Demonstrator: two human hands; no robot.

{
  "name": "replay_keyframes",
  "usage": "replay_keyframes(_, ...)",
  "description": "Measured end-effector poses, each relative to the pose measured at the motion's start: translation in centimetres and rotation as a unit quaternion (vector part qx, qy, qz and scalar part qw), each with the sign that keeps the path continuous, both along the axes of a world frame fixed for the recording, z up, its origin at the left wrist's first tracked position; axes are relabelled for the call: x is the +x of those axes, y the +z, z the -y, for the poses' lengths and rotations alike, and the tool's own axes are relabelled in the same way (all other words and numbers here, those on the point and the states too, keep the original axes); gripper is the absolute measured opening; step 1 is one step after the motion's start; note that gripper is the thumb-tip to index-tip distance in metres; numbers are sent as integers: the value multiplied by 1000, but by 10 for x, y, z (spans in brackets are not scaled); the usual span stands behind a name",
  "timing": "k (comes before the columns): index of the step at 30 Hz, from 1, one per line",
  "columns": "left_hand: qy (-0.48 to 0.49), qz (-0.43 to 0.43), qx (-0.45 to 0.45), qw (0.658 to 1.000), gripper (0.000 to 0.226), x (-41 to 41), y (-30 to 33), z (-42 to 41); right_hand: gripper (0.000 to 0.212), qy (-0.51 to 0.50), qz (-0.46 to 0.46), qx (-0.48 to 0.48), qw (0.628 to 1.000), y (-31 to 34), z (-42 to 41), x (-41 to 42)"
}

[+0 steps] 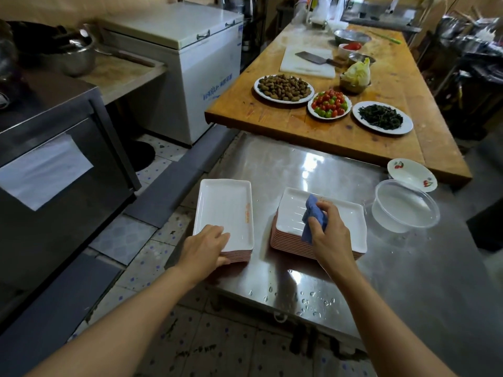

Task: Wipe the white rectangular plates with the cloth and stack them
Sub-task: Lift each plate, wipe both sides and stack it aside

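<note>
Head-worn camera looks forward and down, close over the steel counter (299,164).

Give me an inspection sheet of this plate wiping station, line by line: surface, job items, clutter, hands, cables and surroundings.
Surface: steel table, shiny, water drops near its front edge.
Job's things: left stack of plates at the table's left edge; right stack of plates, top plate streaked wet; blue cloth on it.
Clutter: clear plastic bowl and cherry-print dish to the right of the stacks.
Grippers: left hand grips the left stack's near corner; right hand presses the cloth onto the right stack.
Cables: nothing seen.
Surroundings: wooden counter behind with plates of food, cutting board and cleaver; chest freezer to the left.
</note>
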State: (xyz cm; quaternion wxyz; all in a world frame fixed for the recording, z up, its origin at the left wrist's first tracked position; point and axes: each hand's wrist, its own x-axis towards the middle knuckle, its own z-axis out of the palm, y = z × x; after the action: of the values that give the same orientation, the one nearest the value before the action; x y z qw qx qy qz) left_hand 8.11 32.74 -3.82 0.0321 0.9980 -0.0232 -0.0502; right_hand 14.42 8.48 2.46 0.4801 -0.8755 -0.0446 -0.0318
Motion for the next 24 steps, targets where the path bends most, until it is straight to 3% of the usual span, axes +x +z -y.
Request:
replay_keyframes(6, 43, 4, 26, 999, 51, 22, 8, 19, 25, -18, -13, -20, 1000, -4, 14, 2)
replay_keyframes(11, 67, 52, -129, 988, 45, 59, 24, 62, 27, -66, 22, -69, 995, -8, 41, 19)
replay_keyframes(16, 124, -15, -228, 966, 36, 91, 26, 97, 32, -73, 1, -136, 988, -23, 68, 37)
replay_keyframes(21, 147, -66, -295, 942, 37, 107, 17, 102, 37, 1, 1, -344, 939, -39, 89, 41)
replay_keyframes(24, 164, -65, -356, 918, 47, 107, 10, 103, 22, 24, 29, -291, 956, -39, 95, 37)
